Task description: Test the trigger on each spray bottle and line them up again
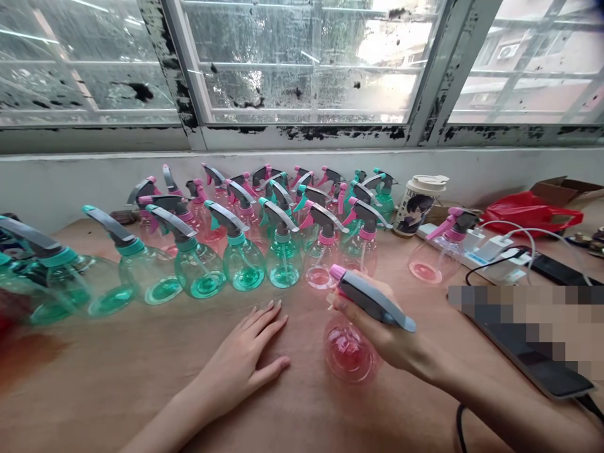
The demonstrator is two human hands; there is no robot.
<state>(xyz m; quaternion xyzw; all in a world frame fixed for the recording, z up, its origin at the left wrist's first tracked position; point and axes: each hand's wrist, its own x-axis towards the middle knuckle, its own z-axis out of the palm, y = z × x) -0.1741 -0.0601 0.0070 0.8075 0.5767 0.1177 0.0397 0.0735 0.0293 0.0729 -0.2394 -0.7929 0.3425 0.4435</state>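
My right hand (372, 314) is wrapped round the neck of a pink spray bottle (352, 355), just under its grey and pink trigger head. The bottle's clear pink body shows below the hand, over the wooden table (264, 409). To the left, my left hand (250, 346) lies flat on the tabletop with its fingers spread, touching no bottle. Beyond both hands stand several spray bottles in rows; a green spray bottle (244, 267) and a pink-necked spray bottle (321, 264) are among those in the front row.
On the right, another pink spray bottle (436, 255) stands by a white power strip (495, 261) with cables. A lidded cup (415, 207), a red plastic bag (523, 214) and a dark flat device (528, 346) lie about there. Windows rise behind the table.
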